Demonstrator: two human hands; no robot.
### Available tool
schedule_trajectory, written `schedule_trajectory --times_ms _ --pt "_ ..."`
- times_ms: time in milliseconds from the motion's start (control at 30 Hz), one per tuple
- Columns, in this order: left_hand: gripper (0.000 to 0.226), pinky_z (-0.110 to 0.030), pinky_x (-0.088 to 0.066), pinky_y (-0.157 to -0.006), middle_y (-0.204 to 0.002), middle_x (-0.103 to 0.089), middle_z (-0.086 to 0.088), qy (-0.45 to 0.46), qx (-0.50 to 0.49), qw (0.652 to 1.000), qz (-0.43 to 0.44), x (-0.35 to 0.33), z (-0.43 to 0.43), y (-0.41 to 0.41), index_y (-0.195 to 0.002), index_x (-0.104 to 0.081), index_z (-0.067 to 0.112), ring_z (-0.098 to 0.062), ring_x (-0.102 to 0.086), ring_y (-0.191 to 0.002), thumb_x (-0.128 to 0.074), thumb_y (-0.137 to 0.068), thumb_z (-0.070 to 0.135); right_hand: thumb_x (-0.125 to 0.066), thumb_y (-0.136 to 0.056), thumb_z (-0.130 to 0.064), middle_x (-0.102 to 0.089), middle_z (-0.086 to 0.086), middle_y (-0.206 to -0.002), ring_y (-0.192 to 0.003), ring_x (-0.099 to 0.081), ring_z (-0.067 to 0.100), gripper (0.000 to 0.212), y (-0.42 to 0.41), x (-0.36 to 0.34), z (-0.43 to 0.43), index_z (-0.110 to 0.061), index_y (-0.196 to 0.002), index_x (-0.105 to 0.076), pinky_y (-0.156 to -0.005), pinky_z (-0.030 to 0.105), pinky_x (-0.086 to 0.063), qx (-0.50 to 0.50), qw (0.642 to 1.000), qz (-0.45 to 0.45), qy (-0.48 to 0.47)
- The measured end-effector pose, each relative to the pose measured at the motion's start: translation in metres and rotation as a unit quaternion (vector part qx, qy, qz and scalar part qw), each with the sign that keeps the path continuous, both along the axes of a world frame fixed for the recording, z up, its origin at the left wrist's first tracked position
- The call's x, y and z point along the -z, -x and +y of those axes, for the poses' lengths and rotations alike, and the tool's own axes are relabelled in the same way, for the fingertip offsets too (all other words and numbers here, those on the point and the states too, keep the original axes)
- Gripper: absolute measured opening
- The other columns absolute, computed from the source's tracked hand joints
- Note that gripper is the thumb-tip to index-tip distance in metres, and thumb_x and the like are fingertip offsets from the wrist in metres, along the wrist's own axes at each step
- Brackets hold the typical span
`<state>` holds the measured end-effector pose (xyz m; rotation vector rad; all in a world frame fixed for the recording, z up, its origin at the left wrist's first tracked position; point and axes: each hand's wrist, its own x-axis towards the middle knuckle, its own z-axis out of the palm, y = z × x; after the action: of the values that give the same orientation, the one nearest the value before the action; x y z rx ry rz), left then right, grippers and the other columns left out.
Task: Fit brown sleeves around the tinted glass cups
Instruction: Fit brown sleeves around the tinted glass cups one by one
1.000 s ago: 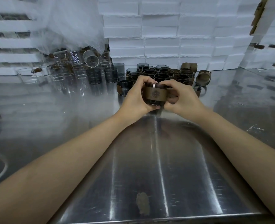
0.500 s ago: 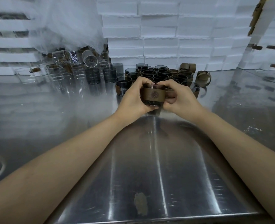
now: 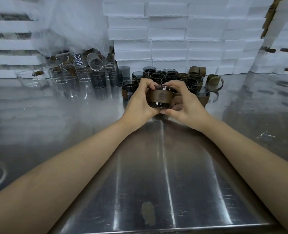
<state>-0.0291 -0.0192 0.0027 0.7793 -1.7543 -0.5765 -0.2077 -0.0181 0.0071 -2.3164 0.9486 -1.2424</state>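
Observation:
A tinted glass cup (image 3: 159, 104) wearing a brown sleeve (image 3: 160, 96) with a printed emblem is held just above the steel table (image 3: 156, 166). My left hand (image 3: 139, 102) grips its left side, fingers curled over the rim. My right hand (image 3: 183, 103) grips its right side, thumb under the base and fingers on the rim. Behind them stands a cluster of several tinted cups (image 3: 166, 76), some with sleeves. Loose brown sleeves (image 3: 213, 80) lie at the cluster's right.
Clear glass cups (image 3: 63, 76) and bare grey cups (image 3: 98, 79) crowd the back left under a plastic sheet (image 3: 68, 24). White foam boxes (image 3: 182, 36) are stacked along the back wall. A brown smear (image 3: 148, 212) marks the table near its front edge.
Both hands have shifted slightly on the cup; my right thumb now sits under its base. The cup stays in the same place.

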Motion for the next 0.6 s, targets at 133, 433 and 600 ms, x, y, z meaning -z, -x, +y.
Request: schedule_trajectory --times_ms 133,433,600 --pt "0.065 -0.034 -0.050 -0.091 -0.115 -0.056 -0.019 0.001 0.005 1.000 0.000 -0.0008 0.0013 -0.0003 -0.093 -0.033 0.028 -0.031 -0.057 -0.101 -0.084 -0.067 -0.005 -0.078 -0.077 -0.011 -0.047 -0.009 -0.119 -0.069 -0.066 0.013 0.064 0.0008 -0.0014 0.0001 -0.038 -0.117 -0.036 -0.065 0.026 -0.058 0.012 0.999 0.021 0.026" --pt "0.065 -0.026 -0.050 -0.086 -0.113 -0.055 -0.021 -0.001 0.020 1.000 0.002 -0.0014 0.0016 -0.0013 -0.092 -0.032 0.026 -0.016 -0.053 -0.096 -0.083 -0.068 -0.006 -0.075 -0.080 -0.008 -0.052 0.005 -0.122 -0.071 -0.065 0.020 0.060 -0.0001 -0.0058 0.0021 -0.043 -0.105 -0.034 -0.065 0.038 -0.058 0.011 0.999 0.039 0.021" --pt "0.065 -0.022 -0.048 -0.085 -0.113 -0.052 -0.027 0.004 0.021 1.000 0.000 -0.0032 0.0040 -0.0002 -0.091 -0.032 0.024 -0.021 -0.050 -0.095 -0.081 -0.067 -0.011 -0.075 -0.079 -0.007 -0.051 0.006 -0.121 -0.074 -0.065 0.024 0.056 -0.0002 -0.0056 0.0024 -0.034 -0.108 -0.035 -0.067 0.041 -0.058 0.015 0.999 0.041 0.010"
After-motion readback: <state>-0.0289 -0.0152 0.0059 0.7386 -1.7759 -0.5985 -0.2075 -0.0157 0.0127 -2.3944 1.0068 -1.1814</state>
